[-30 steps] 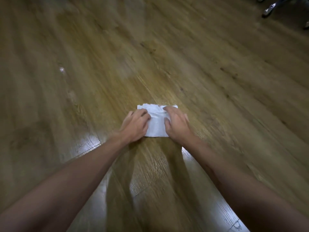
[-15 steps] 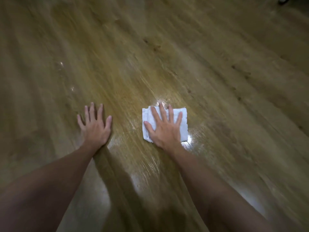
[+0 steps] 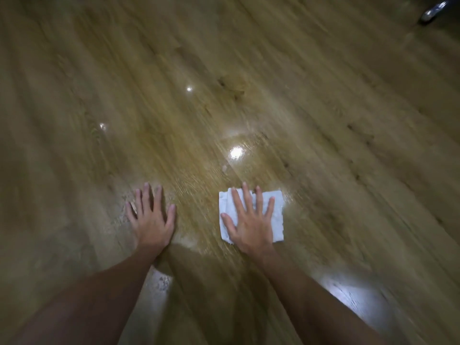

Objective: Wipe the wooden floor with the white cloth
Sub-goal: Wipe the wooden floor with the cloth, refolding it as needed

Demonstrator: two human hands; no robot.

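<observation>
A folded white cloth lies flat on the wooden floor a little right of centre. My right hand presses down on it with straight, spread fingers and covers most of its middle. To the left, my left hand rests palm down on the bare boards, fingers spread, apart from the cloth. The boards around both hands shine with bright reflections.
A metal chair base with a caster stands at the far upper right corner. The rest of the view is open plank flooring running diagonally.
A second ago both hands held the cloth. My left hand then let go and went flat on the floor at the left. My right hand stays flat on the cloth.
</observation>
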